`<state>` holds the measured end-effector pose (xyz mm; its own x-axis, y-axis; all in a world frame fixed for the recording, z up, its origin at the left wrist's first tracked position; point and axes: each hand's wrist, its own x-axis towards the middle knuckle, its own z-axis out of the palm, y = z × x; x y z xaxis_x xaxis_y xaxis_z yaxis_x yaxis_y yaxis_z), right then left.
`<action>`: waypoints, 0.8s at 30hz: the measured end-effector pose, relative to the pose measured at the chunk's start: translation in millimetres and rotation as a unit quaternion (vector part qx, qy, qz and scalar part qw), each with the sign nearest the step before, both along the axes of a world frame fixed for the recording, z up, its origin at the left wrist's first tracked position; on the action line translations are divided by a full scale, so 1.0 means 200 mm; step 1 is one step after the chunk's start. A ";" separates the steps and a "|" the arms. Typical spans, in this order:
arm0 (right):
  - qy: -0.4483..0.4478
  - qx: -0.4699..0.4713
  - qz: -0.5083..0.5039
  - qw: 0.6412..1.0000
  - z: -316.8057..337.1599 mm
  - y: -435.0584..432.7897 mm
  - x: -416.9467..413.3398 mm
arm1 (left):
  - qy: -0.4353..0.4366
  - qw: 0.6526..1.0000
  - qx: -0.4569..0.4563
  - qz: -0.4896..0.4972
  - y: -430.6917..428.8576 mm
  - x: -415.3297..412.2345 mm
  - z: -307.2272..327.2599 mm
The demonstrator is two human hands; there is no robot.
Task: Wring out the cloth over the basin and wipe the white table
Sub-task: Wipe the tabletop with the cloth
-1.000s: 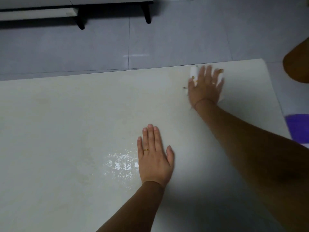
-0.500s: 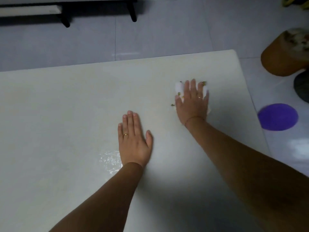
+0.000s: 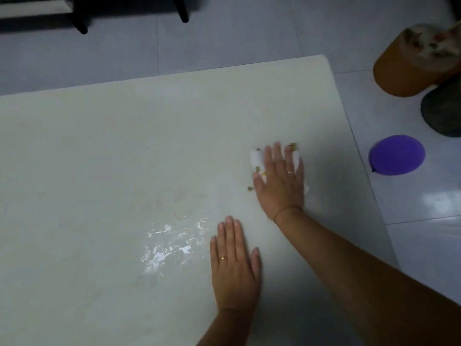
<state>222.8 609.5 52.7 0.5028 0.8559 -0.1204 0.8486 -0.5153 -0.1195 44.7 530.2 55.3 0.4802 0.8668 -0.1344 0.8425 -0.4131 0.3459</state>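
A white cloth (image 3: 256, 158) lies flat on the white table (image 3: 124, 146), toward its right side. My right hand (image 3: 280, 181) presses down on the cloth with fingers spread, covering most of it. Small yellow-green crumbs (image 3: 250, 188) sit at the cloth's edges. My left hand (image 3: 234, 265) rests flat on the table nearer to me, palm down, holding nothing. A wet shiny patch (image 3: 167, 248) spreads just left of it. No basin is in view.
Off the table's right edge, on the tiled floor, lie a purple balloon (image 3: 396, 154), an orange tub (image 3: 409, 63) with a patterned cloth on top, and a dark round object (image 3: 442, 111). Black furniture legs (image 3: 183, 11) stand beyond the far edge.
My right hand has slid the cloth back from the far right corner toward me, gathering crumbs. The left hand stays flat on the table. The view has shifted to the right.
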 end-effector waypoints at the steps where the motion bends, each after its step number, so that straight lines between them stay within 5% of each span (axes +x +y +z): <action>1: 0.000 -0.003 0.059 0.998 0.00 -0.05 0.01 | 0.016 1.000 -0.004 0.002 -0.03 -0.01 -0.01; 5: -0.014 0.001 0.150 0.989 0.01 -0.18 0.21 | 0.034 0.999 -0.006 0.007 -0.01 0.00 -0.01; 11: 0.009 0.002 -0.095 0.995 0.02 -0.24 -0.03 | 0.031 1.000 0.004 0.005 -0.01 0.00 -0.01; 18: -0.010 -0.018 0.171 0.985 0.04 -0.57 0.05 | 0.024 0.999 0.018 0.010 -0.02 0.01 -0.01; 24: 0.009 -0.001 -0.095 0.995 0.04 -0.63 -0.15 | 0.037 0.999 0.035 0.011 -0.01 0.01 -0.02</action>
<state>192.8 483.1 61.6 0.6527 0.7459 -0.1330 0.7342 -0.6660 -0.1317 47.4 527.2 51.0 0.4517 0.8858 -0.1067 0.8737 -0.4150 0.2537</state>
